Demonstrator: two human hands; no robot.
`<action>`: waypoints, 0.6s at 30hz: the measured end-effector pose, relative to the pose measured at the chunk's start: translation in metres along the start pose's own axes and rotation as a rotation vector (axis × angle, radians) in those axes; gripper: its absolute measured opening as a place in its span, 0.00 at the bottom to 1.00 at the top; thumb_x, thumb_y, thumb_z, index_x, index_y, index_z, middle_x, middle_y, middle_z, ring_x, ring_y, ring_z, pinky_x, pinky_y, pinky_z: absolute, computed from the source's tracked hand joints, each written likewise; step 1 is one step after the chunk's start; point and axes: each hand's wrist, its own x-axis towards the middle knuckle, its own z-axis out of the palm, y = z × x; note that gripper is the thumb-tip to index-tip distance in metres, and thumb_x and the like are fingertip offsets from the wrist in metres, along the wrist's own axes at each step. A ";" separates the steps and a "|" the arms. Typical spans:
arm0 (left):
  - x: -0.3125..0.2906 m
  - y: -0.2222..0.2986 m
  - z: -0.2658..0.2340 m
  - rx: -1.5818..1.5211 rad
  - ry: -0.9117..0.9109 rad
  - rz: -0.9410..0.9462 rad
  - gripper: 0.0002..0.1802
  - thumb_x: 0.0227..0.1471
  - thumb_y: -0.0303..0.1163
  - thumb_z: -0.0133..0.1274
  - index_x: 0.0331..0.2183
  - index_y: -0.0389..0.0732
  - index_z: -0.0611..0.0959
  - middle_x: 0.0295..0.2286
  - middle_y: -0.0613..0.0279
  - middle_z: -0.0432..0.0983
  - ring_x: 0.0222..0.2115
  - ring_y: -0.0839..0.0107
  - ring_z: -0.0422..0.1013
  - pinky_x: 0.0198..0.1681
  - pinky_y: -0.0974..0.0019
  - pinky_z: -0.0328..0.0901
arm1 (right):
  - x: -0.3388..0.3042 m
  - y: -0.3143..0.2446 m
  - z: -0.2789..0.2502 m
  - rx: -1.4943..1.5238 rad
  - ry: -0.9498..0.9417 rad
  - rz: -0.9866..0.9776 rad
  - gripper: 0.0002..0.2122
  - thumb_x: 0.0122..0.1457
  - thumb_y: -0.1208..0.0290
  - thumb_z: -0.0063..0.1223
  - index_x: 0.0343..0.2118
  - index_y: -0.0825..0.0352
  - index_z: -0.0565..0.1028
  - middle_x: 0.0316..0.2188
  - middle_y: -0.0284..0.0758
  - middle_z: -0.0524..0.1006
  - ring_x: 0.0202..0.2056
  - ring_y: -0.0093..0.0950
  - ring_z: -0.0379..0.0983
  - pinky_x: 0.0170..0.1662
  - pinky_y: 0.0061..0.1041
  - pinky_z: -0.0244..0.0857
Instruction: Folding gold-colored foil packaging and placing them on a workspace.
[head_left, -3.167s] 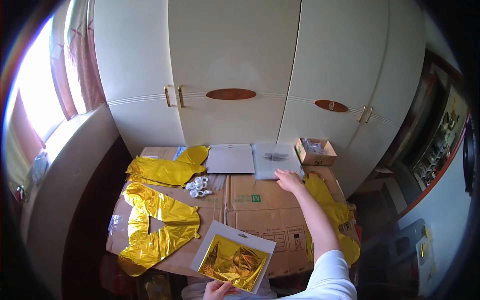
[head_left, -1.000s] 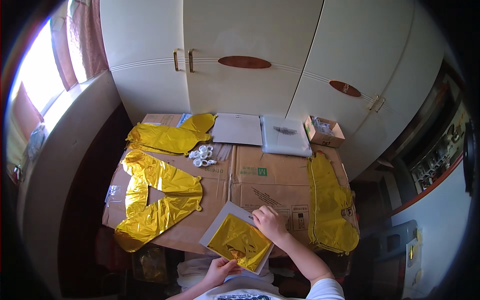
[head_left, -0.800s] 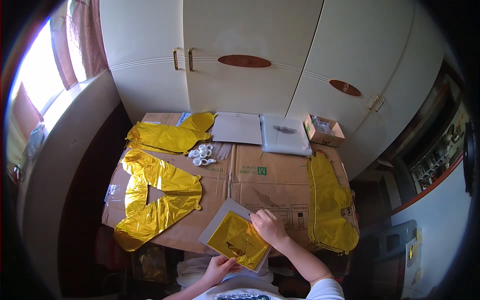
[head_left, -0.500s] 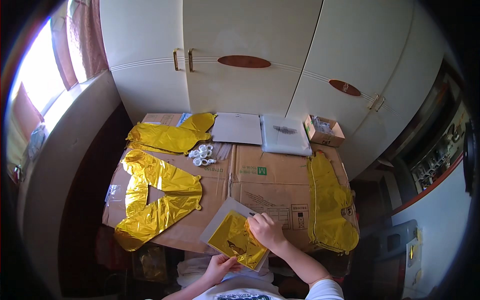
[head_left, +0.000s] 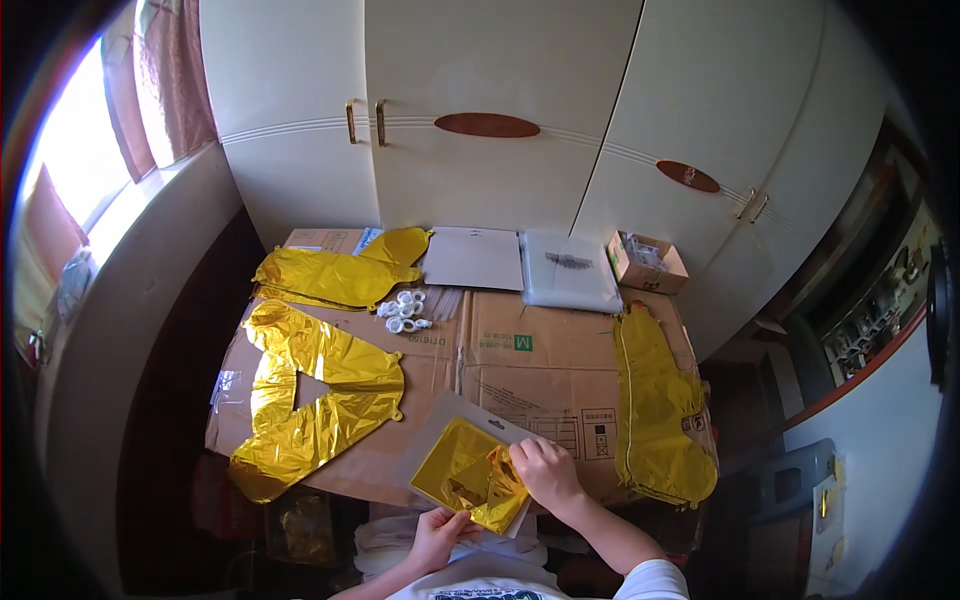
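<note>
Left hand (head_left: 440, 538) pinches a card (head_left: 433, 430) and gold foil (head_left: 452, 452) by the near edge, seemingly for steadiness; right hand (head_left: 546, 472) grasps foil at the right side.

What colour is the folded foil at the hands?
The folded foil is shiny gold-yellow; best seen in the head view.

packet (head_left: 452, 460) over cardboard (head_left: 540, 350) — bags (head_left: 570, 287) behind (beside box (head_left: 650, 280))
</note>
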 end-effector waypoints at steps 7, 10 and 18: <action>0.001 0.006 0.008 0.004 0.001 -0.005 0.13 0.62 0.29 0.49 0.42 0.27 0.78 0.37 0.51 0.80 0.34 0.68 0.79 0.41 0.67 0.75 | 0.002 -0.014 -0.024 0.021 0.009 -0.043 0.04 0.47 0.73 0.54 0.27 0.62 0.73 0.22 0.28 0.68 0.26 0.23 0.71 0.28 0.22 0.70; 0.004 0.006 0.008 0.020 -0.019 0.004 0.13 0.62 0.29 0.49 0.42 0.27 0.78 0.37 0.52 0.80 0.34 0.68 0.79 0.41 0.67 0.75 | 0.003 -0.017 -0.024 0.010 0.012 -0.053 0.07 0.47 0.73 0.55 0.31 0.63 0.76 0.23 0.27 0.68 0.26 0.23 0.71 0.28 0.22 0.69; 0.000 0.007 0.002 -0.052 -0.012 0.059 0.12 0.62 0.28 0.50 0.42 0.29 0.78 0.37 0.53 0.80 0.34 0.70 0.79 0.41 0.68 0.75 | -0.007 -0.014 -0.016 0.037 0.098 0.037 0.08 0.48 0.71 0.54 0.33 0.62 0.76 0.23 0.26 0.67 0.28 0.21 0.70 0.27 0.20 0.68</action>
